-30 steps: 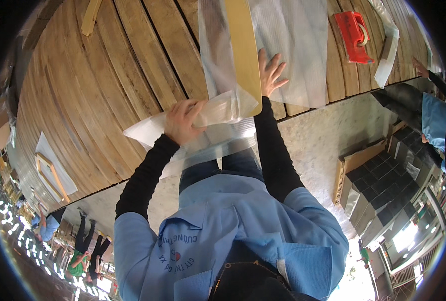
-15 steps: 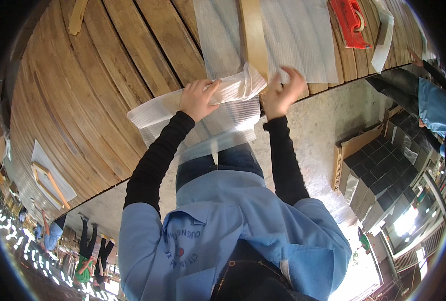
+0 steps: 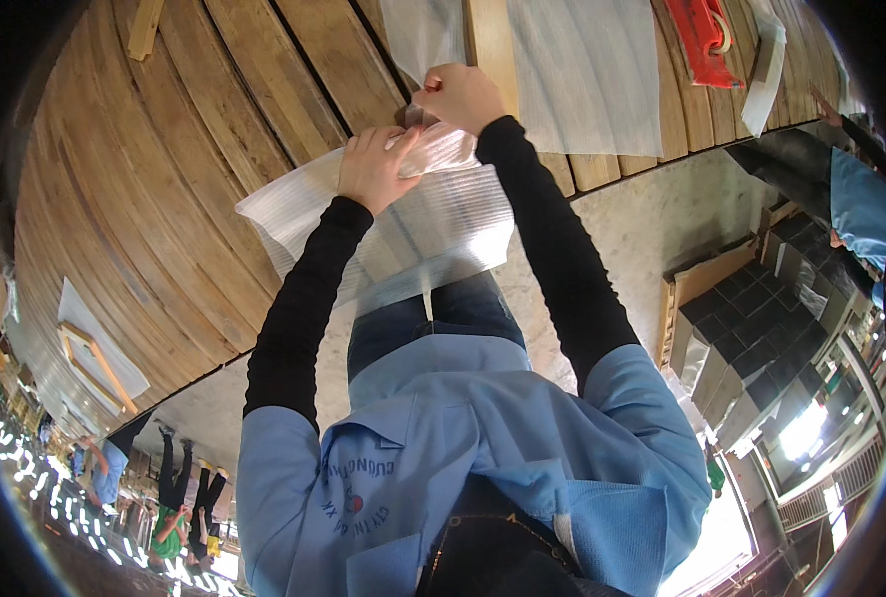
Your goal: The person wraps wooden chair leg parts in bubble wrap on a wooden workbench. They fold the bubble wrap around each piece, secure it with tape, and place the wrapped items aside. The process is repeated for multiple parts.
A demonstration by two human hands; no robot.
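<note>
A translucent white foam sheet [image 3: 428, 224], partly folded over, lies across the near table edge and hangs down in front of my legs. My left hand [image 3: 373, 167] is closed over its folded part, fingers and thumb pressing the foam. Just beyond it, my right hand [image 3: 460, 98] is curled, pinching the bunched far end of the fold; its fingertips are mostly hidden. Under and past my right hand, a flat pale wooden strip [image 3: 492, 50] runs away over another foam sheet [image 3: 592, 90] spread on the table.
The slatted wooden table [image 3: 164, 199] curves around me. At right lie a red tape dispenser [image 3: 701, 45] and a narrow white wrapped piece [image 3: 764, 75]. A wooden frame [image 3: 95, 358] rests at far left, a wood piece [image 3: 144, 28] at the top. A co-worker's blue sleeve [image 3: 856, 204] shows at right.
My right hand has moved left and away from me, from open beside the wooden strip to closed at the foam's end. That end is folded over toward my left hand, which has shifted slightly left.
</note>
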